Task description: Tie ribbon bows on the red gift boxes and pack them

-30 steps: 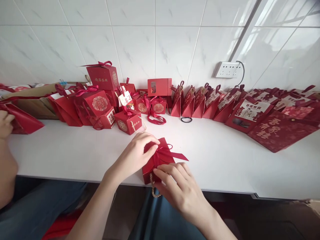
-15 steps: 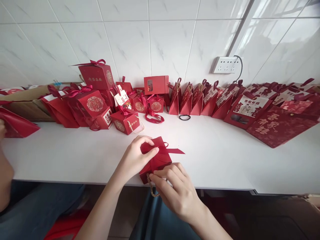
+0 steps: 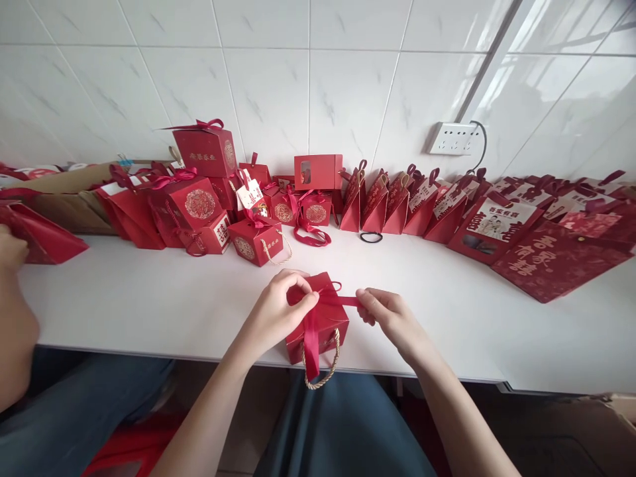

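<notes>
A small red gift box (image 3: 325,321) stands at the near edge of the white table (image 3: 149,298), with a gold rope handle (image 3: 322,374) hanging off its front. A red ribbon (image 3: 311,341) is tied on its top; one tail drapes down the front. My left hand (image 3: 278,311) is closed on the box's top left, fingers pinched at the ribbon knot. My right hand (image 3: 385,315) is to the right of the box, pinched on the other ribbon tail, which runs taut to the knot.
Many red gift boxes (image 3: 256,240) and red paper bags (image 3: 397,202) line the tiled wall, larger bags (image 3: 551,258) lying at the right. A black hair tie (image 3: 370,237) lies on the table. A wall socket (image 3: 454,138) is behind. Another person's hand (image 3: 10,248) holds a red bag at left.
My right hand left the box's front rope handle, moved to the right side and took the ribbon tail, drawing it taut. The left hand stayed on the knot.
</notes>
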